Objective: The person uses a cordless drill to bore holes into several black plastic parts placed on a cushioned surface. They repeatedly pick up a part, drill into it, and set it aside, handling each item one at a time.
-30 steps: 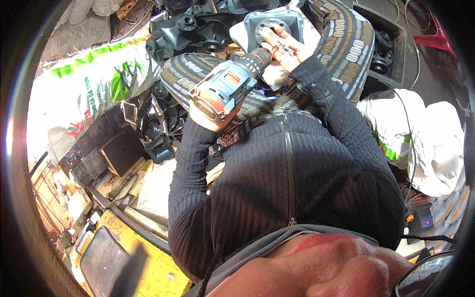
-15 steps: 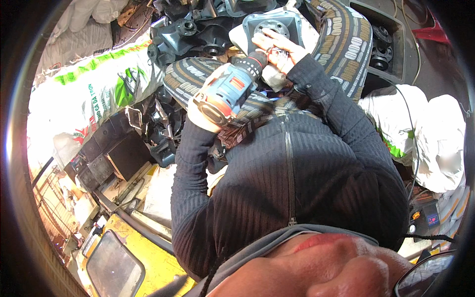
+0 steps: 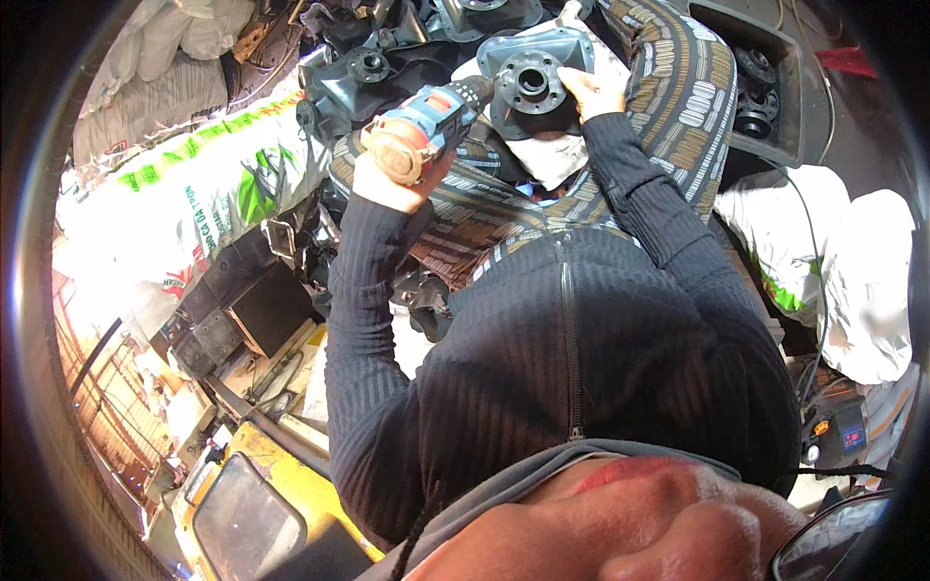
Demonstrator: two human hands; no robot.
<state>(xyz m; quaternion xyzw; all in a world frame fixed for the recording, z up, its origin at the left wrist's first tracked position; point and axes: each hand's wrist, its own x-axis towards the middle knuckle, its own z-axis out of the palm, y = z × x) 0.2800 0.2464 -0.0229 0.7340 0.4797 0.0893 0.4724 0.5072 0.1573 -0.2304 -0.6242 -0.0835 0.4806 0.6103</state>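
- From my remote seat: left hand (image 3: pixel 389 188) is wrapped round the grip of a blue-and-red cordless drill (image 3: pixel 415 134), chuck pointing far and right.
- Drill's front end sits at the left edge of a grey metal flanged part (image 3: pixel 528 105); I can't tell whether they touch.
- That part: round hub, ring of holes, on a squarish housing. It lies far and centre, between the wearer's legs.
- Right hand (image 3: pixel 601 95) is at the flange's right edge, thumb and fingers drawn in; I can't tell whether they pinch the rim or something small.
- Surface: crumpled white material (image 3: pixel 550 163) beneath the part, bright in sunlight; patterned trousers (image 3: pixel 690 92) curve around it.
- Far left of the part: heap of similar dark metal parts (image 3: pixel 363 70), jumbled together.
- Far right: black bin (image 3: pixel 800 73) holding round hubs (image 3: pixel 754 108), on dark floor (image 3: pixel 857 131).
- Right side: bulging white sacks (image 3: pixel 860 290); nearer, a small device with a lit display (image 3: pixel 851 436).
- Left side: long white-and-green sack (image 3: pixel 218 189), catching hard light.
- Near left: yellow machine body (image 3: pixel 254 453) with a dark panel (image 3: pixel 250 513).
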